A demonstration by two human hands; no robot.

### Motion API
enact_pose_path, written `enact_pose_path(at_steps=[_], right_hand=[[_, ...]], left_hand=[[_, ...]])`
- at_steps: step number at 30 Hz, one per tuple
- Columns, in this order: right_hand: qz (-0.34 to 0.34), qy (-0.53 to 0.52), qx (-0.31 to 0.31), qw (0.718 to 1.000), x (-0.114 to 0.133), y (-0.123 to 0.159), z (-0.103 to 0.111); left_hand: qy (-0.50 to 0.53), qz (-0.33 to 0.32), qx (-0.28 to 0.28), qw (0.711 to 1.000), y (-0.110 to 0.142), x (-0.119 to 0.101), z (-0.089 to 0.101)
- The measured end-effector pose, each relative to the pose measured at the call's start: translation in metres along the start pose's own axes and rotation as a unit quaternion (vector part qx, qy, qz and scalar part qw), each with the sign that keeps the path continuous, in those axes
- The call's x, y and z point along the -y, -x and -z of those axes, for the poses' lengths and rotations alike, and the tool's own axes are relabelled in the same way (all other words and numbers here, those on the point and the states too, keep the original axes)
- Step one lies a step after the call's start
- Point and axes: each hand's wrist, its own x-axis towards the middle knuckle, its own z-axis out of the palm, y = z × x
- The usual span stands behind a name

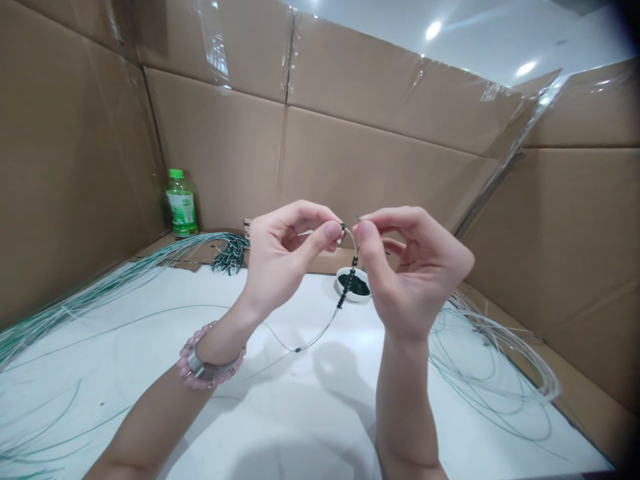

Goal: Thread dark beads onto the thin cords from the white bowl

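My left hand (287, 250) pinches a thin cord (353, 237) at a small dark green bit by the fingertips. Close beside it, my right hand (413, 260) is also closed in a pinch, with a short green end (358, 218) poking out above the thumb and finger. Exactly what the right fingertips grip is too small to make out. From between the hands hangs a strand of black beads (347, 283), its cord curving down to the left past one dark bead (298, 350). Behind the strand stands a white bowl (364, 298) of tiny dark beads.
Long green and white cords (125, 280) lie along the left, ending in a dark beaded bunch (230, 253). More coiled cords (500, 360) are at right. A green-capped bottle (181, 207) stands back left. Cardboard walls (375, 167) surround the white tabletop (290, 413).
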Motion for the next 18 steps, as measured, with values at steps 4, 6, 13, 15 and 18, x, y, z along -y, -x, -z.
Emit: enact_pose_path(at_steps=[4, 6, 13, 15, 18], right_hand=[[0.050, 0.052, 0.022, 0.997, 0.002, -0.001, 0.005], [0.058, 0.071, 0.029, 0.995, 0.003, -0.002, 0.007], [0.064, 0.098, 0.063, 0.991, 0.004, -0.004, 0.010], [0.067, 0.093, 0.072, 0.991, 0.005, -0.004, 0.011], [0.068, 0.089, 0.078, 0.991, 0.005, -0.004, 0.012]], left_hand=[[-0.011, -0.004, 0.001, 1.000, 0.000, -0.002, -0.001], [-0.010, -0.002, -0.002, 1.000, 0.000, -0.003, -0.001], [-0.023, 0.000, 0.000, 1.000, 0.001, -0.002, 0.001], [-0.030, -0.002, 0.005, 1.000, 0.001, -0.002, 0.000], [-0.032, -0.006, 0.009, 0.999, 0.001, -0.003, 0.000]])
